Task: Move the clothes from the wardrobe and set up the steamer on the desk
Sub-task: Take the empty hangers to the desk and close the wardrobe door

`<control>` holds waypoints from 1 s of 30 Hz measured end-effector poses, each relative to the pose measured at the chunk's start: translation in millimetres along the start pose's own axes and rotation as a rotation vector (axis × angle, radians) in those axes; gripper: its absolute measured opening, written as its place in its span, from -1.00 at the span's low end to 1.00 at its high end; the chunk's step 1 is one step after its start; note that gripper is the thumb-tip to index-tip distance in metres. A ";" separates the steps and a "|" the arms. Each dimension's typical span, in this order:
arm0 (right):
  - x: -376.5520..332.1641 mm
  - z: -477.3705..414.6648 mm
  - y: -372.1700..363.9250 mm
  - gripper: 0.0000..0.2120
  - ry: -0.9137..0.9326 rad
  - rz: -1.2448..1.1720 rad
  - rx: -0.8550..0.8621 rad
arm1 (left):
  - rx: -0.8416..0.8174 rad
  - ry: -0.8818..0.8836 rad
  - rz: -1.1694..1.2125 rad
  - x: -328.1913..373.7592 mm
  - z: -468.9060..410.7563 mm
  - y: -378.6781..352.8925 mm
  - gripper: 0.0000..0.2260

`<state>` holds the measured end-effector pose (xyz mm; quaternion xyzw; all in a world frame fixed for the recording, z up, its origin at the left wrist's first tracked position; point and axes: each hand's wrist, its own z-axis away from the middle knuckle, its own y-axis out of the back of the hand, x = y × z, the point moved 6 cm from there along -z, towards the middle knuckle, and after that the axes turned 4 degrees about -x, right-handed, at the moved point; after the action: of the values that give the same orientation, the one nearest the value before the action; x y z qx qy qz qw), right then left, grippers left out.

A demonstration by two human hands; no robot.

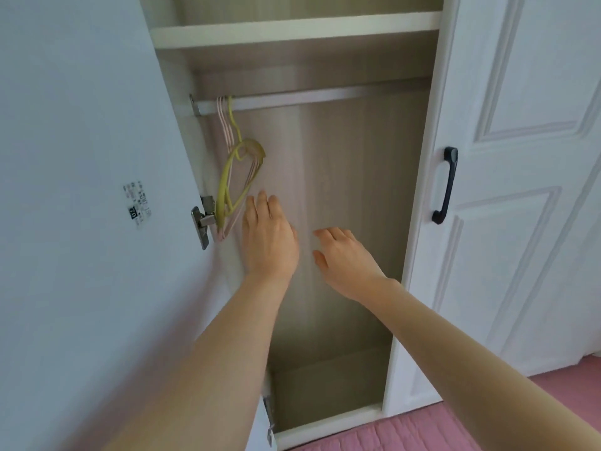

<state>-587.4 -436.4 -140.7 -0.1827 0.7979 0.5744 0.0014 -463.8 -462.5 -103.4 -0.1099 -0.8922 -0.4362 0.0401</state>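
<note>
The left hand reaches up into the open white wardrobe with a pale wood-grain interior, fingers straight and holding nothing. The right hand, lower and to its right, is loosely spread and also empty. Blur smears both forearms. A bunch of yellow and pink plastic hangers, their number unclear, hangs just up-left of the left fingertips.

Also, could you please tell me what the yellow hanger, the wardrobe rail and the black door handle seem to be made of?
Thin yellow hanger: likely plastic or coated wire, smooth, slender. Pale wardrobe rail: probably metal, faint sheen. Curved black door handle: seemingly painted metal, slight gloss.
</note>
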 end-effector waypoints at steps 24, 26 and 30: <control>-19.8 -129.5 30.6 -0.59 -0.094 -0.721 0.013 | -0.147 0.703 0.879 -91.4 -144.3 -17.1 -0.78; -26.7 -138.9 35.7 -0.56 -0.113 -0.812 0.023 | -0.148 0.751 1.063 -85.9 -140.3 -23.1 -0.86; -40.8 -158.7 37.8 -0.57 -0.153 -0.827 0.001 | -0.194 0.730 1.235 -71.2 -137.5 -29.8 -0.92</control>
<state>-527.4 -559.8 -43.5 -0.4447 0.6552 0.5369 0.2911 -404.7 -599.9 -53.5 -0.4442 -0.5542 -0.4201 0.5648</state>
